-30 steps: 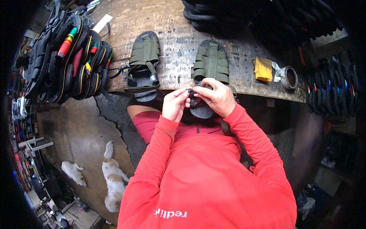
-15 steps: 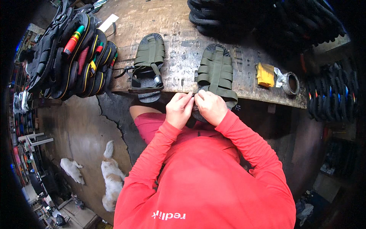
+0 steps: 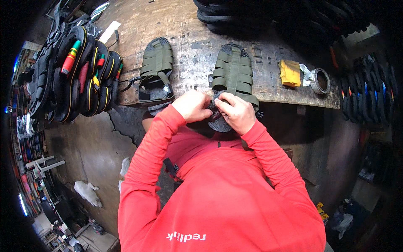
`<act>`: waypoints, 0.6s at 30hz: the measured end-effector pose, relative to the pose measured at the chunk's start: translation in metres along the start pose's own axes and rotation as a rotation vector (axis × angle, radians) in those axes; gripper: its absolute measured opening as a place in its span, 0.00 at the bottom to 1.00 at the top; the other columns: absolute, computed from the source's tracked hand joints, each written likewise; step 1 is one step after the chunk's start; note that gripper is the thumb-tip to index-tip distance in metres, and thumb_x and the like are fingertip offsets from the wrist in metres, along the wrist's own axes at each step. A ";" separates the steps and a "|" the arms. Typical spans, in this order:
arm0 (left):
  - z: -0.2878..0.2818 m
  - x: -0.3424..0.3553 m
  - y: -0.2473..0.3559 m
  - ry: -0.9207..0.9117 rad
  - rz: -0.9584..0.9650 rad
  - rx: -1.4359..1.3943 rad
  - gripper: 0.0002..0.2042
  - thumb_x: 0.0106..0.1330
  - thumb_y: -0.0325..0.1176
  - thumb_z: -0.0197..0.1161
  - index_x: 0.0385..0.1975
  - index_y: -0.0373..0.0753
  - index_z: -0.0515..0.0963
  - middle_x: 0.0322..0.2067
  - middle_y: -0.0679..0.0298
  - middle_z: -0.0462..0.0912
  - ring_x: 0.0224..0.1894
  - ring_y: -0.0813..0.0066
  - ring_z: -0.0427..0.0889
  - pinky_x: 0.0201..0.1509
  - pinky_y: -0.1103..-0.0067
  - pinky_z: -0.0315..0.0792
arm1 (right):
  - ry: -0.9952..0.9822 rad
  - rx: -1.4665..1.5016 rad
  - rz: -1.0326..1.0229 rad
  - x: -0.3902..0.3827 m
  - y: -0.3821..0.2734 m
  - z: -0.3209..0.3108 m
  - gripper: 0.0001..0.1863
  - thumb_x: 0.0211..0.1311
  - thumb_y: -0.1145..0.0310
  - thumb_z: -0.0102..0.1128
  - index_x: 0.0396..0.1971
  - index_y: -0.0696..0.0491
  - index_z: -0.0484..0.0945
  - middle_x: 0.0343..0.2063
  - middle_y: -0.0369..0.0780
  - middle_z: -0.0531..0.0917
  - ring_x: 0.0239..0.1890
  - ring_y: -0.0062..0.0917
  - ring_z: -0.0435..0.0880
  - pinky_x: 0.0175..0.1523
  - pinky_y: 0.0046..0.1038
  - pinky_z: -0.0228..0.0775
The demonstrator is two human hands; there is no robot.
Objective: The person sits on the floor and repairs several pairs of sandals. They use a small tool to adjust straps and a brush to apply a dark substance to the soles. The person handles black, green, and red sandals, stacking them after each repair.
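A dark olive strappy sandal (image 3: 233, 71) lies on the wooden workbench (image 3: 189, 25), toe away from me, its grey heel jutting past the near edge. My left hand (image 3: 194, 106) is closed at the left of its heel opening, fingers bent round a dark strap. On the heel's other side my right hand (image 3: 237, 112) pinches that strap between thumb and fingers. The strap's end is mostly hidden by the fingers. A matching sandal (image 3: 157, 59) rests to the left, its buckled ankle strap loose and its heel also over the edge.
Black soles with coloured trim (image 3: 79, 80) are stacked at the bench's left. On the right sit a yellow cloth (image 3: 290, 73) and a roll of tape (image 3: 320, 81). Dark piles (image 3: 235, 17) stand at the back. A white animal (image 3: 88, 193) lies on the floor.
My hands have spread slightly apart, the left one moving left and up, which shows more of the right sandal's heel. The whole view has shifted a little.
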State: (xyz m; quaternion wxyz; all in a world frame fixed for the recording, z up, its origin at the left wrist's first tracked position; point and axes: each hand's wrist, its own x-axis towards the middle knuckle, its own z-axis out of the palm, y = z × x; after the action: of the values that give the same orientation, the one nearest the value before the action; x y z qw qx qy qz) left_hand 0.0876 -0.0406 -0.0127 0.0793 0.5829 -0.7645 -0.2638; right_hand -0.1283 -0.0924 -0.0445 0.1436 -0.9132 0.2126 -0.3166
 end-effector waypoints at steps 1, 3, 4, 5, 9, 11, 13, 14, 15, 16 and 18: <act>0.002 -0.001 0.001 -0.046 -0.127 -0.233 0.12 0.56 0.37 0.70 0.29 0.32 0.82 0.19 0.57 0.82 0.25 0.70 0.85 0.31 0.72 0.78 | 0.017 -0.023 0.024 0.001 -0.007 -0.004 0.16 0.53 0.73 0.66 0.44 0.50 0.83 0.41 0.37 0.82 0.35 0.30 0.86 0.36 0.32 0.80; 0.010 -0.008 0.002 -0.087 -0.312 -0.700 0.13 0.55 0.38 0.72 0.24 0.33 0.81 0.16 0.61 0.80 0.22 0.76 0.83 0.27 0.74 0.76 | 0.083 -0.066 0.083 0.002 -0.022 -0.019 0.16 0.53 0.73 0.67 0.45 0.51 0.83 0.39 0.37 0.82 0.33 0.30 0.86 0.34 0.32 0.80; 0.017 -0.012 0.003 -0.106 -0.375 -0.900 0.14 0.58 0.40 0.73 0.22 0.37 0.78 0.18 0.67 0.80 0.23 0.81 0.82 0.26 0.78 0.74 | 0.116 -0.040 0.149 -0.005 -0.036 -0.031 0.14 0.56 0.71 0.69 0.44 0.53 0.84 0.37 0.39 0.81 0.30 0.30 0.85 0.31 0.31 0.78; 0.025 -0.016 0.004 -0.107 -0.409 -1.155 0.11 0.63 0.37 0.72 0.27 0.40 0.76 0.24 0.69 0.82 0.26 0.78 0.85 0.28 0.79 0.78 | 0.240 0.101 0.203 -0.015 -0.052 -0.037 0.09 0.58 0.68 0.72 0.36 0.53 0.85 0.29 0.38 0.80 0.25 0.31 0.84 0.29 0.32 0.77; 0.069 -0.025 0.024 0.089 -0.454 -1.661 0.07 0.68 0.27 0.66 0.41 0.36 0.75 0.35 0.59 0.85 0.34 0.67 0.89 0.37 0.73 0.86 | -0.084 0.207 0.415 -0.060 -0.066 -0.042 0.12 0.55 0.66 0.75 0.21 0.52 0.78 0.18 0.38 0.78 0.21 0.32 0.81 0.25 0.33 0.73; 0.090 -0.019 0.040 0.252 -0.436 -1.773 0.07 0.69 0.25 0.65 0.43 0.36 0.75 0.37 0.58 0.85 0.35 0.65 0.89 0.40 0.72 0.86 | -0.113 0.025 0.428 -0.069 -0.046 -0.034 0.14 0.53 0.68 0.75 0.18 0.52 0.76 0.18 0.38 0.79 0.22 0.33 0.81 0.25 0.35 0.71; 0.100 -0.008 0.049 0.449 -0.248 -1.866 0.08 0.69 0.23 0.65 0.43 0.35 0.74 0.39 0.59 0.84 0.40 0.66 0.89 0.45 0.73 0.86 | -0.069 -0.049 0.380 -0.069 -0.028 -0.034 0.11 0.53 0.71 0.74 0.21 0.52 0.77 0.20 0.39 0.79 0.23 0.34 0.82 0.27 0.35 0.73; 0.103 -0.001 0.053 0.503 -0.235 -1.853 0.08 0.68 0.22 0.66 0.43 0.34 0.75 0.39 0.59 0.84 0.39 0.67 0.89 0.44 0.73 0.86 | 0.001 -0.071 0.379 -0.064 -0.018 -0.038 0.10 0.53 0.72 0.73 0.22 0.52 0.77 0.22 0.40 0.79 0.24 0.34 0.82 0.28 0.35 0.74; 0.104 0.007 0.053 0.567 -0.188 -1.848 0.09 0.67 0.22 0.66 0.44 0.34 0.75 0.38 0.59 0.84 0.39 0.68 0.89 0.44 0.73 0.86 | 0.029 -0.087 0.375 -0.057 -0.012 -0.044 0.09 0.53 0.74 0.72 0.23 0.53 0.78 0.23 0.41 0.80 0.25 0.35 0.83 0.29 0.35 0.74; 0.104 0.012 0.053 0.565 -0.186 -1.799 0.10 0.66 0.21 0.68 0.43 0.34 0.75 0.38 0.60 0.85 0.39 0.70 0.88 0.45 0.74 0.85 | 0.038 -0.154 0.437 -0.050 -0.008 -0.054 0.07 0.53 0.76 0.72 0.27 0.54 0.79 0.27 0.42 0.81 0.25 0.35 0.83 0.30 0.35 0.76; 0.101 0.019 0.049 0.513 -0.224 -1.640 0.10 0.66 0.23 0.70 0.43 0.34 0.77 0.36 0.61 0.85 0.38 0.74 0.86 0.42 0.77 0.83 | 0.113 -0.024 0.455 -0.035 -0.008 -0.072 0.08 0.55 0.76 0.72 0.34 0.55 0.82 0.25 0.39 0.81 0.23 0.29 0.80 0.28 0.30 0.72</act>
State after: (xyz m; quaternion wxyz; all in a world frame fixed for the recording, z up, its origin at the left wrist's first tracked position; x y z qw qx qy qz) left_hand -0.0032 -0.0181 -0.0780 0.6184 0.4549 -0.2293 -0.5984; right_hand -0.1964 -0.0784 -0.0052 0.1883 -0.8243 0.4243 -0.3242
